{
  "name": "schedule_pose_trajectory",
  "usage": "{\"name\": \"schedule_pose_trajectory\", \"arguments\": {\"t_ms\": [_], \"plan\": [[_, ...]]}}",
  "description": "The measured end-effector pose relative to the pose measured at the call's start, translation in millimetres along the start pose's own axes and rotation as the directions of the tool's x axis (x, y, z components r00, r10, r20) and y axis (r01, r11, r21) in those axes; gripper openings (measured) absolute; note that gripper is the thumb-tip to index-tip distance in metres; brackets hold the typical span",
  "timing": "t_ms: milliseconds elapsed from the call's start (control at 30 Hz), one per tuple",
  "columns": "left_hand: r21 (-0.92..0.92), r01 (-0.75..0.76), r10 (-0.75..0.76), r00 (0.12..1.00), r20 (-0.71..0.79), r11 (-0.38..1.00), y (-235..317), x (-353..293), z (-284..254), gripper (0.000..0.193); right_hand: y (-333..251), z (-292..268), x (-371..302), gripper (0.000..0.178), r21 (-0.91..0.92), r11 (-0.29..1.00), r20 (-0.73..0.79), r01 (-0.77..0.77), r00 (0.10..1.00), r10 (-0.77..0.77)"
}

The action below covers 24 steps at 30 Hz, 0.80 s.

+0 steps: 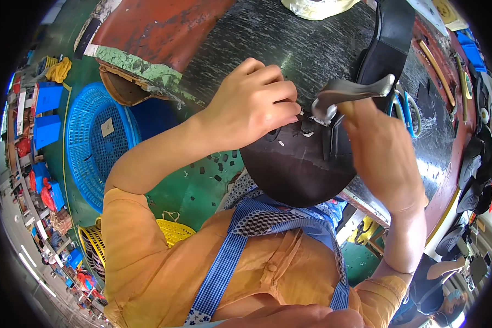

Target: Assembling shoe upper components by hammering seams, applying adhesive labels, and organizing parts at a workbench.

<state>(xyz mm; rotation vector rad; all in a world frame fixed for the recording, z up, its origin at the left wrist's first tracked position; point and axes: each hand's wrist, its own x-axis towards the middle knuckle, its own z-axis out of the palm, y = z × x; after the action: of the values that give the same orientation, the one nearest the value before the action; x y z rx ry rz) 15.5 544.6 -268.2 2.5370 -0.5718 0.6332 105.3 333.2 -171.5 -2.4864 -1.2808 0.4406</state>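
The hammer (357, 92) is above the dark leather piece (298, 167), its metal head lying lengthwise from left to right: the blunt, rounded end points toward the left hand (258, 101), while the slimmer end reaches right and slightly farther away. Its handle runs back into the right hand (380, 150), which grips it and looks blurred. The left hand's fingers curl inward at the leather's far edge; whether they pinch anything cannot be told.

The leather's rounded near end sticks out past the near edge of the tabletop (281, 49), over the person's lap. Beyond the left hand, the tabletop's black surface offers open room, bounded on the left by a worn, green-painted edge. To the right, a black strap-like piece (387, 41) stands in the way beyond the hammer, and blue-handled scissors (408, 113) lie just beside the right hand. A blue basket (75, 136) stands to the left.
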Motion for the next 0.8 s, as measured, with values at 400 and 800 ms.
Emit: {"name": "schedule_pose_trajectory", "arguments": {"t_ms": [400, 800], "plan": [[-0.123, 0.096, -0.081, 0.989, 0.121, 0.988, 2, 4, -8, 0.017, -1, 14, -26, 0.017, -0.063, 0.998, -0.083, -0.002, 0.997, -0.003], [-0.045, 0.062, -0.057, 0.992, 0.113, 0.997, 14, 6, -12, 0.016, 1, 10, -28, 0.014, -0.021, 1.000, -0.088, 0.012, 0.996, -0.014]]}}
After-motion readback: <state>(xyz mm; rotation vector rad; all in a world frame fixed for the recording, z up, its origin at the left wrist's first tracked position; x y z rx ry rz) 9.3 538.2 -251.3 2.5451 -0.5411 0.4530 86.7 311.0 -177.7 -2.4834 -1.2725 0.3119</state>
